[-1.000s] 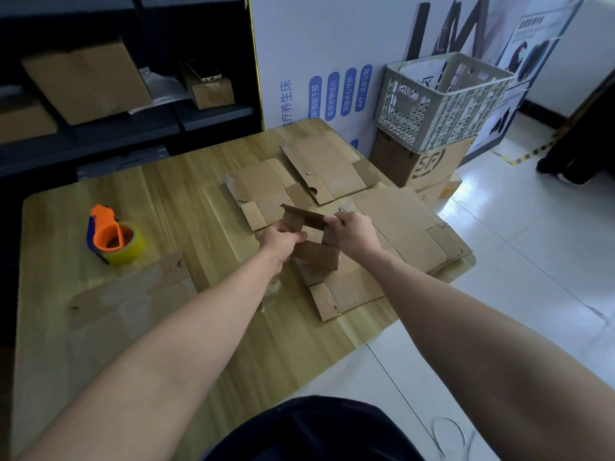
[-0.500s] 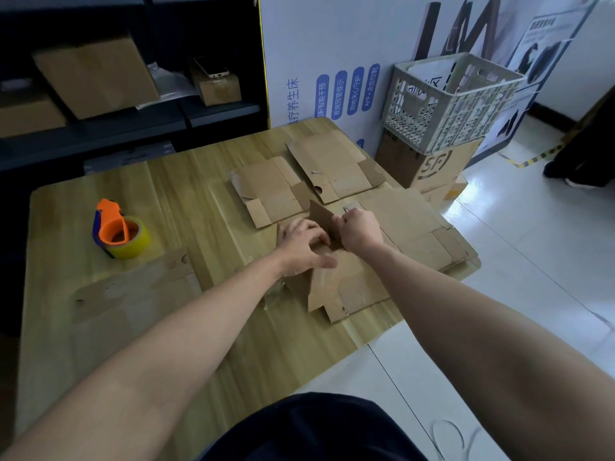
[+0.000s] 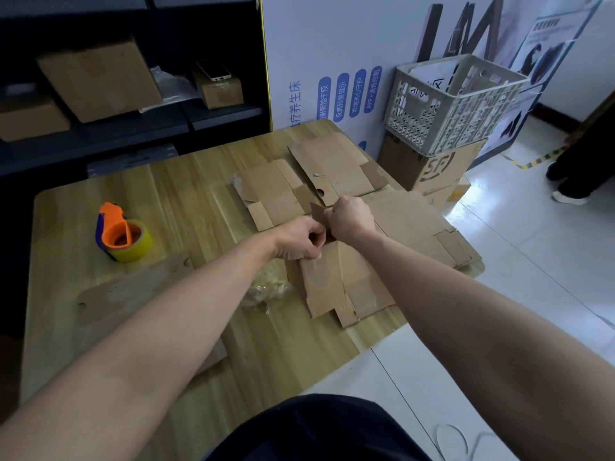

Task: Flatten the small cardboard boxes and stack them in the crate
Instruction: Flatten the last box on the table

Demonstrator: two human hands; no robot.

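- Head view: 2 bare forearms are seen stretched over a light wooden table (image 3: 173, 201), with the hands brought close together toward its far right part.
- The left hand (image 3: 301, 239) is curled, and the upper edge of a partly flattened small cardboard box (image 3: 336, 284) is pinched between its bent fingers and thumb.
- The right hand (image 3: 351, 219) is closed in a fist round a dark flap (image 3: 317, 211) of the same box. The flap is held tilted up from the table, just beside the left hand.
- The rest of that box is laid flat on the table on the person's side of the hands, its near flaps close to the table's right edge.
- 3 flattened boxes are laid around the hands: one (image 3: 269, 194) just beyond the left hand, one (image 3: 332, 168) farther back, and a larger one (image 3: 416, 224) to the right, partly under the right hand.
- The crate (image 3: 456, 101), pale grey and latticed, is set off the table to the right on a brown carton (image 3: 429, 168). Its contents cannot be told.
- An orange tape dispenser (image 3: 121, 236) with a yellowish roll is stood on the left of the table, well apart from the hands.
- A crumpled clear wad (image 3: 268, 287) is seen beside the left wrist, touching the box's left edge.
- A flat cardboard sheet (image 3: 133, 287) is laid on the table at the left, partly covered by the left forearm.
- A dark shelf (image 3: 133, 128) with cartons is seen behind the table.
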